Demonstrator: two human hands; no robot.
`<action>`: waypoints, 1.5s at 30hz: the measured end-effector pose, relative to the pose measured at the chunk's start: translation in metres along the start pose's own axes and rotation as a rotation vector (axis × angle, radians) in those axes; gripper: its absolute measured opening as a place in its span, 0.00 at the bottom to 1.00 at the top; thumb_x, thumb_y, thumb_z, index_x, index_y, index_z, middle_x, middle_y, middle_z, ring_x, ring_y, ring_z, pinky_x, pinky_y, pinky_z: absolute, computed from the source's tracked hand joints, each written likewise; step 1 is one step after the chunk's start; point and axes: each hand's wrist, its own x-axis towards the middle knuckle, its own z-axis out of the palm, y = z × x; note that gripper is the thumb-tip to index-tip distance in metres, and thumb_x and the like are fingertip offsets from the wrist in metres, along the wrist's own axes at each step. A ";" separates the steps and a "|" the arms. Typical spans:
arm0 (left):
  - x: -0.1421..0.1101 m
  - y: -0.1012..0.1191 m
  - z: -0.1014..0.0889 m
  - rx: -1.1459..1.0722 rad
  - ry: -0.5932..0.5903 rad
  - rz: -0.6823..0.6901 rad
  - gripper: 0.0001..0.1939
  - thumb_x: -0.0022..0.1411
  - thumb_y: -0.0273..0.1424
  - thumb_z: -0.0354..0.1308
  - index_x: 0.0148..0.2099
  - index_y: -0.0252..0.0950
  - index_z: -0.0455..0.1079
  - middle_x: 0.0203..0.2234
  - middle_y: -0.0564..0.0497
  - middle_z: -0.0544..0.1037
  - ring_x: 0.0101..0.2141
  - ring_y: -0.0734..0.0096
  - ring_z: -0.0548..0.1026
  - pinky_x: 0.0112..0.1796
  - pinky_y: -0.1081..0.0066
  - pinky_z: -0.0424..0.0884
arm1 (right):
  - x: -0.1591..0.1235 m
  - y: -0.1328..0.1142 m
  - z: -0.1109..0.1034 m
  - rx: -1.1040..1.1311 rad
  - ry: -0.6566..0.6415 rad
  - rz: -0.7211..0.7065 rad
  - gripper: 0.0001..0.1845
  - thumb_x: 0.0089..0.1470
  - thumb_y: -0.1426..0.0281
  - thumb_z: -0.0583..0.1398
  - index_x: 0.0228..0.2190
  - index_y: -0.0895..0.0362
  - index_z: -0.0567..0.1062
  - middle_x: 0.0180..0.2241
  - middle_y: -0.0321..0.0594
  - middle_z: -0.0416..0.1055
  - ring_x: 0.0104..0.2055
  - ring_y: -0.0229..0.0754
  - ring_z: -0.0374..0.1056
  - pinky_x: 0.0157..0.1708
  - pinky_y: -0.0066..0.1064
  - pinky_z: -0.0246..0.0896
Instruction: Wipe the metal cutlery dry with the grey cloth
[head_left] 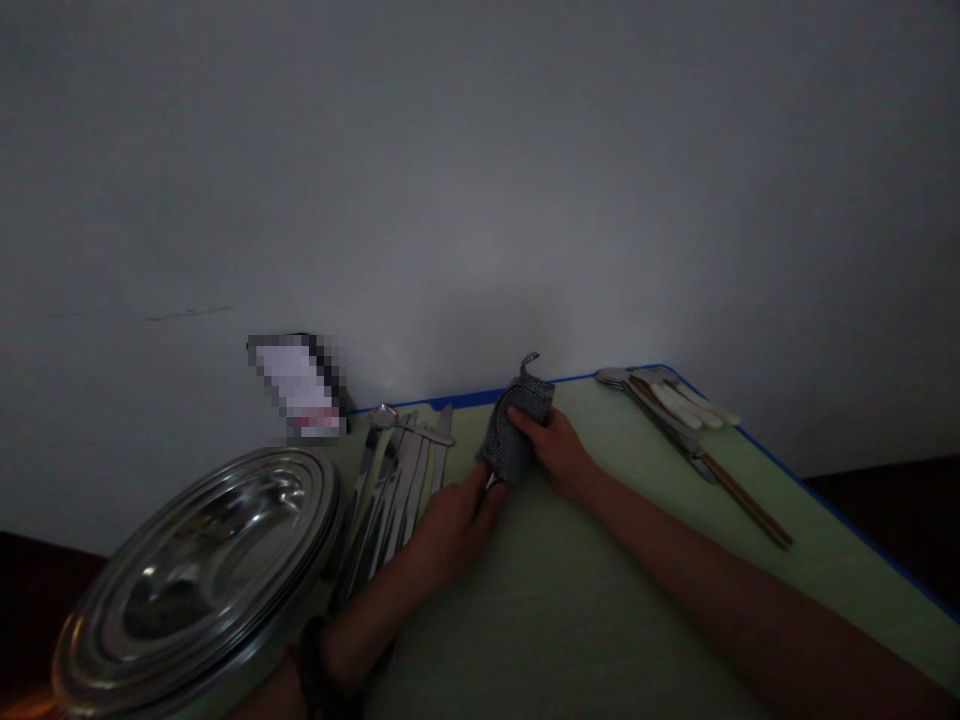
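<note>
My left hand [459,522] is closed on a piece of metal cutlery [492,479]; only a short bit of it shows, so its kind is hidden. A grey patterned cloth [516,432] with a small loop on top covers the rest of that piece. Closed on the cloth, my right hand [556,452] presses its thumb against the front. Just left of my left hand lie several metal table knives [409,465] side by side on the table. A spoon [384,416] rests across their far ends.
At left stands a stack of oval metal plates [311,468]. Behind it, a blurred-out phone-like object [300,385] leans on the wall [480,180]. White-handled cutlery [679,405] and brown-handled pieces [742,495] lie at right on the green table [600,610], which has a blue edge.
</note>
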 end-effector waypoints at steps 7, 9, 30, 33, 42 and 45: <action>-0.001 0.005 -0.004 0.082 -0.051 -0.014 0.13 0.64 0.38 0.39 0.36 0.37 0.61 0.23 0.51 0.70 0.26 0.67 0.70 0.27 0.72 0.60 | 0.005 0.006 0.001 0.065 0.129 -0.055 0.21 0.42 0.55 0.60 0.35 0.55 0.73 0.36 0.40 0.74 0.43 0.43 0.67 0.45 0.37 0.59; -0.001 0.006 -0.004 0.067 -0.051 -0.012 0.13 0.64 0.37 0.38 0.35 0.37 0.60 0.23 0.52 0.70 0.25 0.68 0.70 0.26 0.73 0.60 | 0.004 0.004 0.000 0.042 0.107 -0.060 0.22 0.43 0.54 0.59 0.36 0.55 0.73 0.36 0.40 0.74 0.44 0.43 0.66 0.46 0.37 0.59; -0.003 0.004 -0.001 0.020 -0.046 -0.004 0.13 0.64 0.37 0.40 0.39 0.36 0.60 0.22 0.53 0.70 0.23 0.70 0.69 0.24 0.74 0.57 | 0.001 0.000 -0.002 -0.024 -0.064 -0.004 0.18 0.41 0.59 0.62 0.33 0.57 0.73 0.34 0.41 0.74 0.37 0.42 0.68 0.40 0.37 0.62; -0.003 0.005 -0.002 0.016 -0.059 0.008 0.13 0.64 0.37 0.39 0.41 0.36 0.60 0.23 0.53 0.70 0.23 0.70 0.69 0.24 0.74 0.58 | 0.001 0.000 -0.001 -0.011 -0.057 0.017 0.20 0.43 0.55 0.59 0.32 0.57 0.74 0.31 0.40 0.74 0.36 0.42 0.69 0.39 0.36 0.62; -0.003 0.005 -0.002 0.004 -0.054 0.007 0.13 0.64 0.37 0.39 0.39 0.36 0.60 0.23 0.52 0.71 0.24 0.69 0.69 0.26 0.73 0.59 | 0.001 0.001 -0.003 -0.075 -0.001 0.026 0.21 0.45 0.53 0.57 0.34 0.56 0.75 0.32 0.40 0.75 0.39 0.44 0.69 0.42 0.37 0.60; -0.003 0.003 0.000 0.022 -0.052 0.006 0.13 0.64 0.38 0.39 0.35 0.37 0.59 0.21 0.54 0.69 0.23 0.70 0.68 0.25 0.74 0.58 | 0.002 -0.002 -0.001 0.067 -0.066 0.046 0.16 0.43 0.62 0.61 0.35 0.55 0.75 0.34 0.39 0.75 0.39 0.42 0.69 0.43 0.37 0.60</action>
